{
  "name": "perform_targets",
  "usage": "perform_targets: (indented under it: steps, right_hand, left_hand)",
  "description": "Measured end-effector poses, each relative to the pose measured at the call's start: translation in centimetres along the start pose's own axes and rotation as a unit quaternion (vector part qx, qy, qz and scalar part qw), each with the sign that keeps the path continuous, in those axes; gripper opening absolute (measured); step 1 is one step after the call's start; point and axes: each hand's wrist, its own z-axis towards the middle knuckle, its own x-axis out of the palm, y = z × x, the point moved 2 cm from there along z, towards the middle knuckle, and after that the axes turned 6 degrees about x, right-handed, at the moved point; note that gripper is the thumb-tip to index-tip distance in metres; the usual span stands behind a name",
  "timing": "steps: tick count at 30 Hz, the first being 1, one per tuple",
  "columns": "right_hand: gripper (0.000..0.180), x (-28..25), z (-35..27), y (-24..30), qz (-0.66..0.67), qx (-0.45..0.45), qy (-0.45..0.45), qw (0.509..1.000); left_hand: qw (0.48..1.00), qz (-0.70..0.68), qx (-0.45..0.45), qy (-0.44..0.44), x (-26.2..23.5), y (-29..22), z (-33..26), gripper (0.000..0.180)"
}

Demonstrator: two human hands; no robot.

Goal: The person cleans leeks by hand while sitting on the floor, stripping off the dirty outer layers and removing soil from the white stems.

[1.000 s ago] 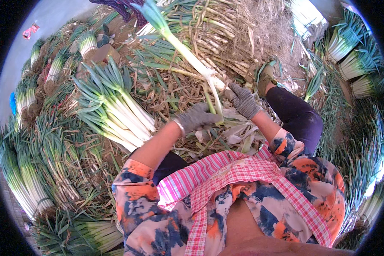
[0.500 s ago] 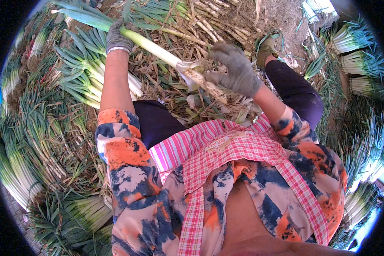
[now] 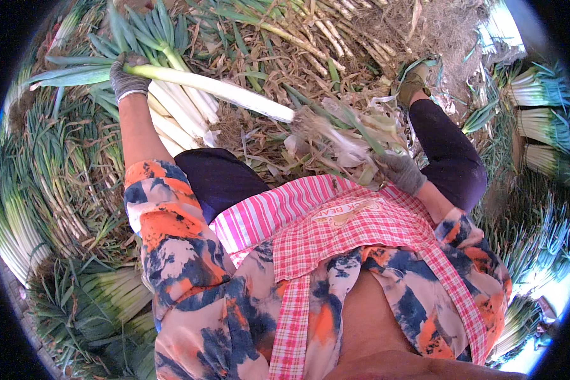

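In a grey glove, my left hand (image 3: 130,76) grips a long green onion (image 3: 234,95) near the base of its green leaves. Its white shaft slants down to the right, ending in a tuft of roots near the middle. Down to the right, close to my apron, my gloved right hand (image 3: 402,172) is closed on peeled outer leaves (image 3: 351,149), which trail back toward the root end and are smeared by motion. Beneath the held onion and my left forearm lies a pile of cleaned green onions (image 3: 177,104) with bright white shafts.
Unpeeled green onions (image 3: 335,35) lie ahead on dry husks. Bundles stand on the right (image 3: 541,123) and at the lower left (image 3: 117,294); more onions (image 3: 57,183) cover the left ground. My bent knees (image 3: 449,142) flank the husk litter (image 3: 247,139).
My right hand has swept down and right from the onion's lower shaft, stripping off outer leaves and baring white. My left hand has moved left and down with the onion.
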Motion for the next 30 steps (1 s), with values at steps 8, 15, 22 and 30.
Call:
perform_targets:
  steps: [8,15,22,30]
  right_hand:
    - [0.026,-6.0,12.8,8.1,-0.058,-0.123,-0.177,0.975]
    - [0.052,-1.4,21.0,20.9,0.182,-0.231,-0.034,0.955]
    - [0.026,-2.6,7.5,9.3,0.185,0.008,0.035,0.982]
    - [0.022,-4.4,1.5,10.7,0.162,0.103,0.019,0.981]
  left_hand:
    - [0.957,-0.145,-0.093,0.232,5.0,2.6,-0.6,0.016]
    - [0.942,-0.175,-0.079,0.274,7.8,4.1,-1.8,0.021]
    - [0.997,-0.049,0.017,-0.050,-1.9,0.1,1.3,0.015]
    - [0.976,0.095,0.014,-0.195,-2.7,2.1,0.8,0.017]
